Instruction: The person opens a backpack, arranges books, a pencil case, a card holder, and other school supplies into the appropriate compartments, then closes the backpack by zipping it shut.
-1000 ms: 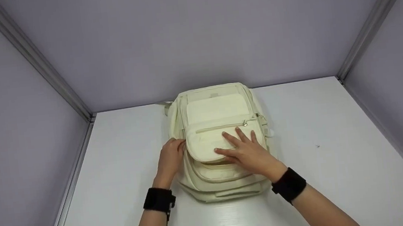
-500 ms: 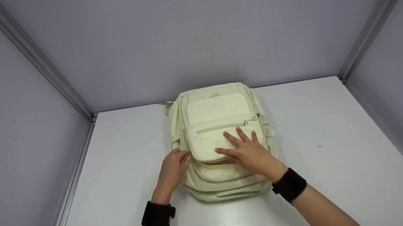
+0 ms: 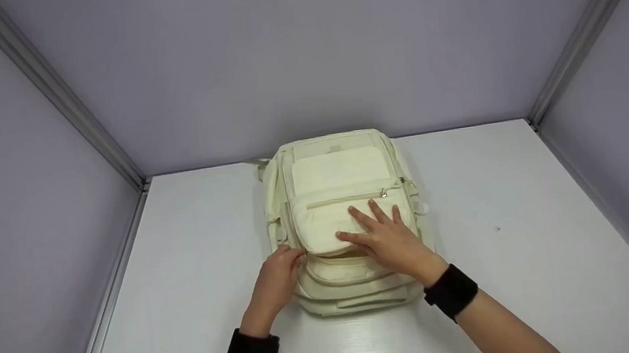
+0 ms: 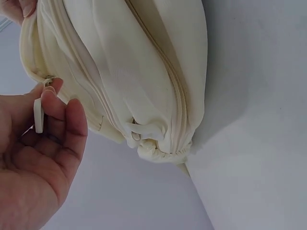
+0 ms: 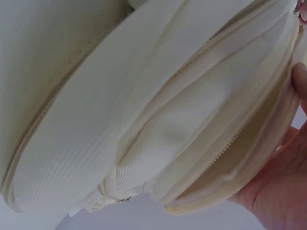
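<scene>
A cream backpack [image 3: 337, 168] lies flat on the white table [image 3: 185, 283], front side up. My right hand [image 3: 377, 225] rests on its zipped front pocket [image 3: 322, 225] with straight, spread fingers. My left hand [image 3: 289, 259] is at the pocket's lower left corner. In the left wrist view its fingers [image 4: 64, 112] curl round a white zipper pull [image 4: 39, 116], with the metal slider [image 4: 48, 80] just above. The right wrist view shows the pocket's open zipper seam [image 5: 240, 143] and my right hand [image 5: 283, 191] at its edge.
Lavender panel walls [image 3: 302, 55] with aluminium posts [image 3: 58, 98] close the table at the back and on both sides. The backpack's far end almost touches the back wall. Bare tabletop lies left and right of the bag. Both wrists wear black bands.
My left hand has slid toward me along the pocket's left edge, from its side down to the lower corner, with the zipper pull. The right hand has stayed in place.
</scene>
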`<state>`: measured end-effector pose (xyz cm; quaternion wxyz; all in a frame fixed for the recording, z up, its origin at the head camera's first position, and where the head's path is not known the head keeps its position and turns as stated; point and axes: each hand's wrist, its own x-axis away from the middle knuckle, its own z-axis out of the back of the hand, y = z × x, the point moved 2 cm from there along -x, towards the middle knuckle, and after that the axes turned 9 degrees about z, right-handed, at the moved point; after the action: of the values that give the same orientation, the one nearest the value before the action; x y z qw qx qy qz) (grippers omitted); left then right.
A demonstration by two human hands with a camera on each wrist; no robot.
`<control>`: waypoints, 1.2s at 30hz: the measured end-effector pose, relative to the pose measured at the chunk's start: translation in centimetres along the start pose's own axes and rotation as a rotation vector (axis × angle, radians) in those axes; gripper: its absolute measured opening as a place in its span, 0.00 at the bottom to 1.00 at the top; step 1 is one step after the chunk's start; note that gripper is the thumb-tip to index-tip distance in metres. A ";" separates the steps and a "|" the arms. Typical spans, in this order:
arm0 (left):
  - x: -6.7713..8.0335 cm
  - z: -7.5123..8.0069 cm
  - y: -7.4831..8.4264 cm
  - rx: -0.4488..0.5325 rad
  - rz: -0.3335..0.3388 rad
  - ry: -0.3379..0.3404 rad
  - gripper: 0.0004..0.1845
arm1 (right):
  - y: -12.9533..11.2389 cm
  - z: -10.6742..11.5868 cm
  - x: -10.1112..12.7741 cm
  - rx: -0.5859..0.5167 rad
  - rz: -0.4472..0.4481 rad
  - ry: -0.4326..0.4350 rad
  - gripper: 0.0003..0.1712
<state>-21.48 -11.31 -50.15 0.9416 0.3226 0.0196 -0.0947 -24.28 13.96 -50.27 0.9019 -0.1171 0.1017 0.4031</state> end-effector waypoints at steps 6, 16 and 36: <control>0.9 -0.5 0.6 -0.005 -0.040 0.005 0.05 | -0.1 -0.1 0.0 0.022 0.007 0.022 0.22; 1.7 -1.7 2.5 -0.017 -0.099 -0.019 0.02 | -0.2 -0.3 0.3 0.045 0.012 0.017 0.22; 2.3 -1.1 4.8 0.175 0.026 0.195 0.10 | -6.4 -2.3 -2.5 0.078 0.304 0.278 0.07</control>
<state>-18.27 -7.31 -48.38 0.9047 0.4112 0.0983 -0.0522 -21.34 7.38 -50.97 0.8118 -0.1201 0.2573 0.5103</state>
